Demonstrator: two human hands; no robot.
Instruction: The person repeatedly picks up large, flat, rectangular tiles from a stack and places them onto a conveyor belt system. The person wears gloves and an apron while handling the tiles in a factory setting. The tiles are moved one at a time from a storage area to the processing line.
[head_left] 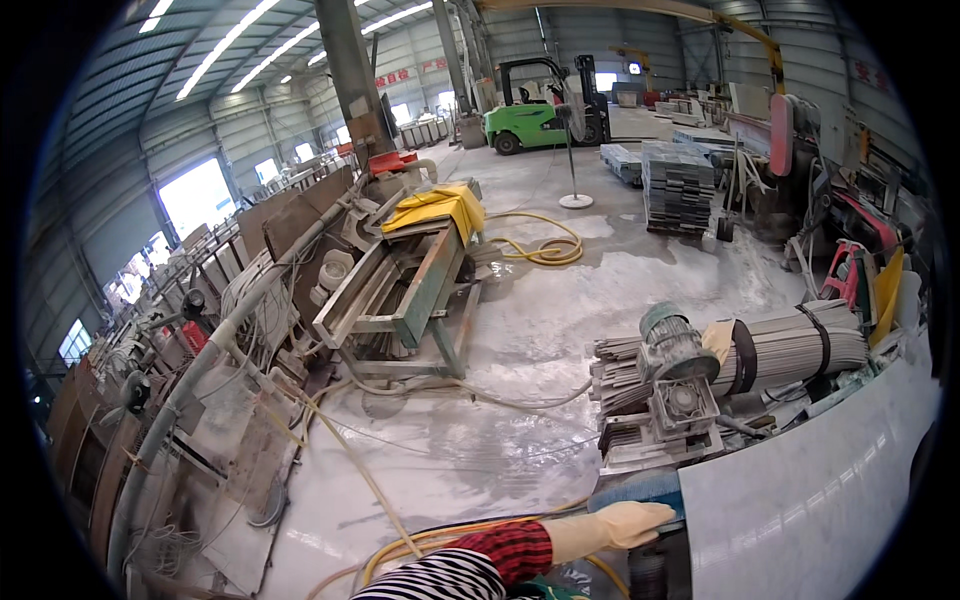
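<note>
My left hand [625, 524], in a cream rubber glove, reaches in from the lower edge toward the right. A red plaid cuff and a black-and-white striped sleeve cover its arm. Its fingers are stretched out, with the fingertips by a blue strip [655, 489] at the left end of a large pale grey slab [790, 500]. Whether they touch the strip I cannot tell. A dusty motor [672, 345] with a green cap stands just beyond, beside a strapped bundle of long grey strips [790, 352]. My right hand is out of view.
Hoses [385, 555] run over the wet, whitish floor near my arm. At mid-left stands a metal frame [400, 300] with a yellow cover [440, 208]. Farther off are stacked grey slabs [678, 185], a fan on a stand [574, 160] and a green forklift [530, 122].
</note>
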